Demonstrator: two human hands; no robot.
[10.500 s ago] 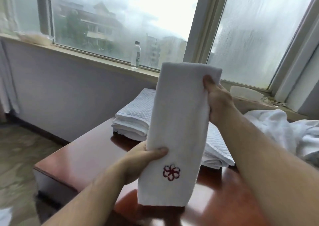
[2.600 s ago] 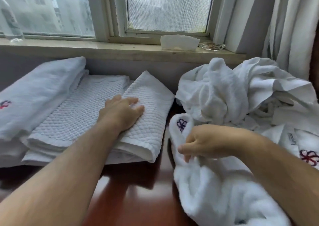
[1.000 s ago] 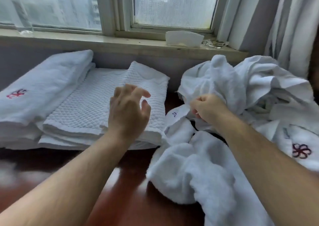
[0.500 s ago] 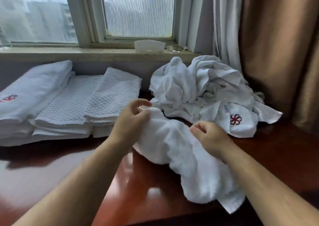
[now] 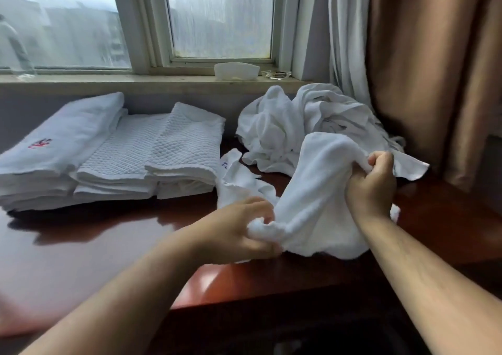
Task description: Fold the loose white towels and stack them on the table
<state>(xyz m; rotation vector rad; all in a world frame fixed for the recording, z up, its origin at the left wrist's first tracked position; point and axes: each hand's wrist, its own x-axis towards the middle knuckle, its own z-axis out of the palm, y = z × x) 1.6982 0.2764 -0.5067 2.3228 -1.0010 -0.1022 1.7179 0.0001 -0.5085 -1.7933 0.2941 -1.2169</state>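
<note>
The loose towel (image 5: 317,191) is being gripped by both hands; left hand (image 5: 241,232) is clenched low at frame centre; right hand (image 5: 372,183) is clenched higher right.

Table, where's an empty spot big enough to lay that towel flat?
The biggest bare patch is the front left of the table, between the folded stacks and the near edge, left of the left hand gripping the towel. A smaller strip lies right of the right hand, toward the curtain. The back is crowded: stacks, then the loose pile.
</note>
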